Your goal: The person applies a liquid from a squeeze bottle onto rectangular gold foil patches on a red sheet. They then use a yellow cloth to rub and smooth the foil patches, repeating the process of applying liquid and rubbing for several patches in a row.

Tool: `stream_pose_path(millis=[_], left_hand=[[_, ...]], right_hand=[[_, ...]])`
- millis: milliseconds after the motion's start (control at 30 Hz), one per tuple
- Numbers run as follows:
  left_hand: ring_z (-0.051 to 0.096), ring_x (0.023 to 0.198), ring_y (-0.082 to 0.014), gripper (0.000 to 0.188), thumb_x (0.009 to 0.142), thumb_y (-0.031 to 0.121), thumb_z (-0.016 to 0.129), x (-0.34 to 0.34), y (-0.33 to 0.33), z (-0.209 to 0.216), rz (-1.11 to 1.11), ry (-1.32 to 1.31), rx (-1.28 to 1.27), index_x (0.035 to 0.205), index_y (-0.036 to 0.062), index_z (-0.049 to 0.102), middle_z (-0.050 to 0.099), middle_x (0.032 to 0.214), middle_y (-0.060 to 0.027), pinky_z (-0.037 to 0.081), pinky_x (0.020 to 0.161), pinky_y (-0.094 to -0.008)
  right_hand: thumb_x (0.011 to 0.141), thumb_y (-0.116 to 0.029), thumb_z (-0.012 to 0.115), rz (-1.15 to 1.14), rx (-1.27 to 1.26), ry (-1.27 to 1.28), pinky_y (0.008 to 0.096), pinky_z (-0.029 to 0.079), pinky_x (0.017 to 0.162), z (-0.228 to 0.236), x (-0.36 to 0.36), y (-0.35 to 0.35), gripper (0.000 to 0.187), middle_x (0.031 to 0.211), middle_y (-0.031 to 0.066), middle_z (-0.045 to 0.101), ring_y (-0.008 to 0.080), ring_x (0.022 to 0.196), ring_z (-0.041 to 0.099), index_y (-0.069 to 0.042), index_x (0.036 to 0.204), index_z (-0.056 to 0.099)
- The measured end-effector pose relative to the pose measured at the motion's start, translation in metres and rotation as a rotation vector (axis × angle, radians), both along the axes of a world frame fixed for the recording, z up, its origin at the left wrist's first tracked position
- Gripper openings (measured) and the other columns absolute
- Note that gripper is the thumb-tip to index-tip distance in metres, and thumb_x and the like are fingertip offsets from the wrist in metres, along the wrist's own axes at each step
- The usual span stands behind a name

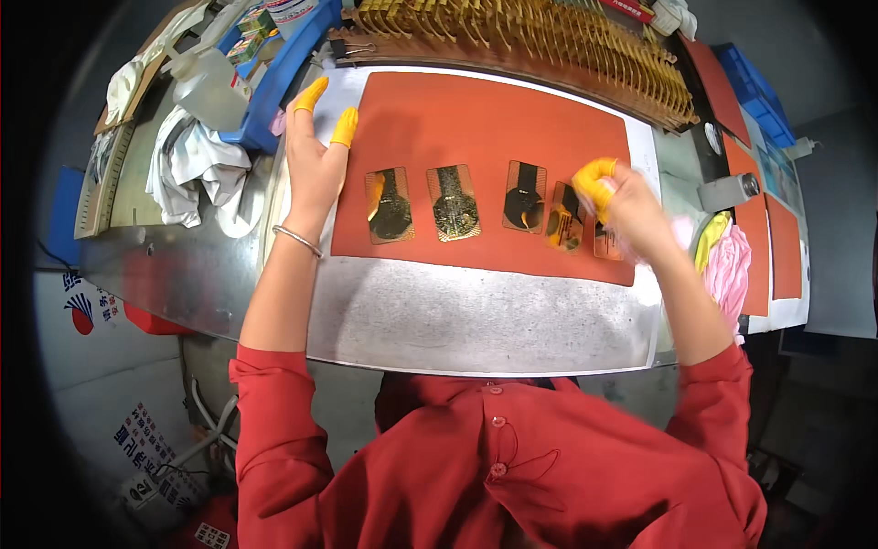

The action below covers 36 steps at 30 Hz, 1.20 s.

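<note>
5 black-and-gold plates (524, 188) are laid out in a row across the near half of the orange mat (494, 119) — 2 spaced toward its left edge, 3 crowded toward its near right corner; whether any is finished cannot be told. The right hand (633, 206), blurred, is curled by the rightmost plate (605, 243), fingertips bunched together, any grip impossible to confirm. Along the mat's left edge the left hand (317, 160) is held — thumb and forefinger apart, nothing gripped.

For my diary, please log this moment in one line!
left hand: open, by orange mat; right hand: blurred, near plates; plates: on mat
</note>
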<state>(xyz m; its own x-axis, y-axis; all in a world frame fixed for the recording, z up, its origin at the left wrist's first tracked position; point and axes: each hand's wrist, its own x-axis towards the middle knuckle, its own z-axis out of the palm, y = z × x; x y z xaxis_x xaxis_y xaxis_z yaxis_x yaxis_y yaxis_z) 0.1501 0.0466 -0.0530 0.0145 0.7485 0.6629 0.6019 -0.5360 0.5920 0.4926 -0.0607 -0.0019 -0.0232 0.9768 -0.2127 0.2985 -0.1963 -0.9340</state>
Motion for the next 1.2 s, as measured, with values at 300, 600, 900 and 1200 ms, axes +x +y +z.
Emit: stream_pose_path(millis=[300, 600, 900, 1200], left_hand=[[0.051, 0.112, -0.0275, 0.039, 0.082, 0.011, 0.062, -0.036, 0.016, -0.039, 0.082, 0.032, -0.080, 0.118, -0.0013, 0.053, 0.057, 0.118, -0.0148, 0.035, 0.100, -0.0358], [0.051, 0.111, -0.0314, 0.035, 0.082, 0.011, 0.062, -0.023, 0.008, -0.038, 0.033, 0.060, -0.152, 0.115, 0.0022, 0.056, 0.057, 0.116, -0.0160, 0.037, 0.097, -0.0371], [0.050, 0.111, -0.0313, 0.035, 0.082, 0.012, 0.062, -0.024, 0.006, -0.038, 0.061, 0.074, -0.180, 0.115, 0.0030, 0.057, 0.057, 0.115, -0.0159, 0.037, 0.097, -0.0372], [0.052, 0.111, -0.0250, 0.034, 0.083, 0.009, 0.060, -0.021, 0.007, -0.034, 0.082, 0.096, -0.206, 0.116, 0.0016, 0.057, 0.058, 0.117, -0.0125, 0.037, 0.096, -0.0320]], right_hand=[[0.079, -0.018, 0.066, 0.046, 0.325, -0.753, 0.0403, 0.047, 0.062, -0.052, -0.055, -0.010, 0.016, 0.073, 0.0150, 0.061, 0.0314, 0.068, 0.060, -0.003, 0.085, 0.065], [0.080, -0.016, 0.064, 0.005, 0.399, -0.896, 0.0413, 0.047, 0.062, -0.058, -0.060, -0.002, 0.013, 0.078, 0.0158, 0.062, 0.0324, 0.068, 0.061, -0.005, 0.087, 0.066], [0.079, -0.018, 0.064, 0.044, 0.499, -0.987, 0.0421, 0.047, 0.059, -0.061, -0.053, 0.007, 0.012, 0.073, 0.0161, 0.059, 0.0330, 0.064, 0.059, -0.007, 0.085, 0.066], [0.079, -0.019, 0.064, 0.111, 0.514, -0.981, 0.0422, 0.048, 0.060, -0.067, -0.047, 0.005, 0.014, 0.075, 0.0156, 0.060, 0.0330, 0.065, 0.060, -0.007, 0.084, 0.067]])
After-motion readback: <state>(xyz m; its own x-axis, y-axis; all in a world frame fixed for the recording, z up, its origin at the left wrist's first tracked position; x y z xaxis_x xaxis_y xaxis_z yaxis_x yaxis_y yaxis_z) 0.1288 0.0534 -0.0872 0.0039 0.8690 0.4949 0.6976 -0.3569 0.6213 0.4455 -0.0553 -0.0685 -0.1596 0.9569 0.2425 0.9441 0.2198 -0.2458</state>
